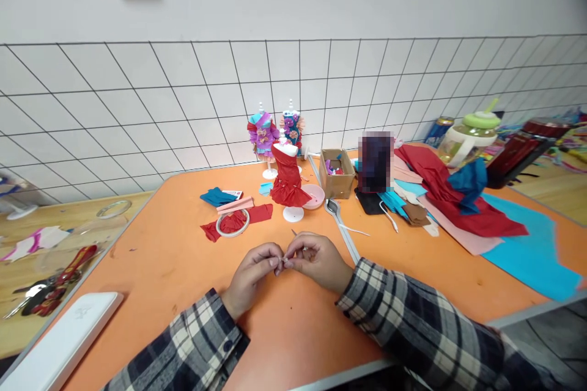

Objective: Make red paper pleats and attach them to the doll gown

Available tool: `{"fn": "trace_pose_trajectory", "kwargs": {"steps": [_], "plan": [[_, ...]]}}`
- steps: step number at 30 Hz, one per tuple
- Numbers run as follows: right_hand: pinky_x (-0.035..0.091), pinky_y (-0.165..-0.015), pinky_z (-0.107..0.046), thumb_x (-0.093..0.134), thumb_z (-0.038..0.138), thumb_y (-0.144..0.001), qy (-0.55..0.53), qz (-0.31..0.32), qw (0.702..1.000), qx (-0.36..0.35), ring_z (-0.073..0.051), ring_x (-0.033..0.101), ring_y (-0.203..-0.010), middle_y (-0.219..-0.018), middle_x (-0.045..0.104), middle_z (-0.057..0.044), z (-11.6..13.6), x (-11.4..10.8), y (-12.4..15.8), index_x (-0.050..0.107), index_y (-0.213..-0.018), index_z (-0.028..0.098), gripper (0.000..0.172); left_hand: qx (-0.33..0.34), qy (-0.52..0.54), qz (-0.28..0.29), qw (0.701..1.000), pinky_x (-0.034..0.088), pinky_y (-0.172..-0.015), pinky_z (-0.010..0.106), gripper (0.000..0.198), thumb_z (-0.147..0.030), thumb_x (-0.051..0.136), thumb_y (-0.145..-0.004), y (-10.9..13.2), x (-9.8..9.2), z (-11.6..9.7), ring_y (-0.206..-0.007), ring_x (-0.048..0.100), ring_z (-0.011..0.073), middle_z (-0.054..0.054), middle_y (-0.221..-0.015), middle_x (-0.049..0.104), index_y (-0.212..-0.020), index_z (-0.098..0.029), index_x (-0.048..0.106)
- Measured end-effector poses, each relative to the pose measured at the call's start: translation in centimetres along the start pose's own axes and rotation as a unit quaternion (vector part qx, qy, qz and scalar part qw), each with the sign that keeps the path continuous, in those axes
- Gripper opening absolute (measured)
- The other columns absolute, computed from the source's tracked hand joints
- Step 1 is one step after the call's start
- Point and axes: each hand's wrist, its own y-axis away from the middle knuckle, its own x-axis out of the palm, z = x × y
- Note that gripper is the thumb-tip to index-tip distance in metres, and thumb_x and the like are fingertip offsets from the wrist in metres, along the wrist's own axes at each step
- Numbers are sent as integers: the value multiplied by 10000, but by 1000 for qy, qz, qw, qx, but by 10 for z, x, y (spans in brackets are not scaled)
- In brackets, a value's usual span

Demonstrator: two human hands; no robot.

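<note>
Above the orange table [183, 293], my left hand [257, 269] and my right hand [316, 259] meet with their fingertips pinched together. Whatever lies between the fingertips is too small to make out. A thin pointed tip [294, 233] sticks up by the fingers of my right hand; its kind is unclear. Just beyond my hands stands a small dress form in a red ruffled dress [288, 180] on a white base. A tape roll [232, 233] lies over a red fabric strip [261, 213] to its left. Scissors [334, 211] rest to its right, partly hidden.
Two more dressed forms [265, 137] stand by the wall. Right of them are a pink dish [314, 197], a cardboard box [337, 186], fabric pieces [463, 195], a green-lidded jug [468, 137] and a dark red flask [527, 149]. A white case [68, 339] and keys [36, 293] lie left.
</note>
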Motion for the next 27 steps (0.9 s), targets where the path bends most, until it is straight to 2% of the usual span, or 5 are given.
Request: {"fn": "trace_pose_trajectory", "kwargs": {"steps": [6,15,21,24,27], "plan": [[387,-555,-208,659,128,-728,173,23,984,-35,-90,498,-588,-725,608,15,5,-9,-1,636,-750,182,63,2,-47,-6,999,351,-633,278,205,-316,618,-749,0,0,0,-638,460,161,13,-603,518,-615,-164,586],[303,-550,-252,593,159,-771,484,37,869,-100,-133,547,-684,-792,629,-8,12,-15,4,607,-817,207,68,52,-270,-59,960,337,-600,255,147,-224,570,-739,2,11,-11,-585,433,139,-15,-587,510,-599,-181,566],[339,-556,-284,504,203,-882,574,28,809,-125,-167,565,-703,-784,625,-47,16,-22,2,609,-823,185,122,7,-193,-90,977,355,-607,263,134,-223,578,-722,-1,9,-9,-581,448,143,-14,-566,514,-597,-175,586],[430,-629,-274,505,166,-875,489,10,867,-100,-163,593,-751,-889,666,-63,17,-29,1,631,-947,175,146,-31,-41,-88,995,385,-626,273,142,-249,588,-729,-3,7,-9,-606,472,151,2,-586,530,-613,-167,592],[496,-670,-227,520,77,-803,298,39,949,-92,-138,615,-866,-1130,658,-61,15,-29,2,495,-1305,205,520,-68,67,-73,993,414,-643,278,147,-256,612,-731,-3,9,-9,-634,490,154,13,-623,534,-623,-157,597]]}}
